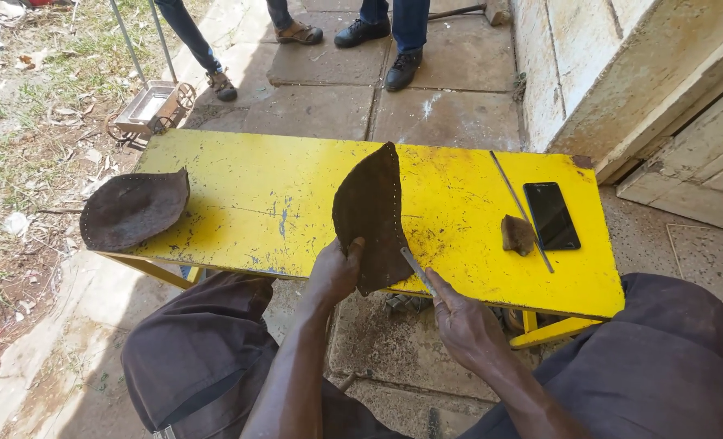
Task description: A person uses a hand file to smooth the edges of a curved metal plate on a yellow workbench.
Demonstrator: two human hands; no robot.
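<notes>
My left hand (334,272) grips the near edge of a dark brown leather piece (369,211) with punched holes along its rim, holding it upright on the yellow table (264,203). My right hand (464,323) holds a thin metal blade (416,271) whose tip touches the lower right edge of that leather piece. A second, similar leather piece (132,209) lies flat over the table's left end.
A black phone (551,215), a thin metal rod (520,208) and a small brown scrap (518,234) lie on the table's right side. Two people's legs (394,32) stand beyond the table on paving. A small metal tray cart (151,106) sits far left. A wall (621,73) rises at right.
</notes>
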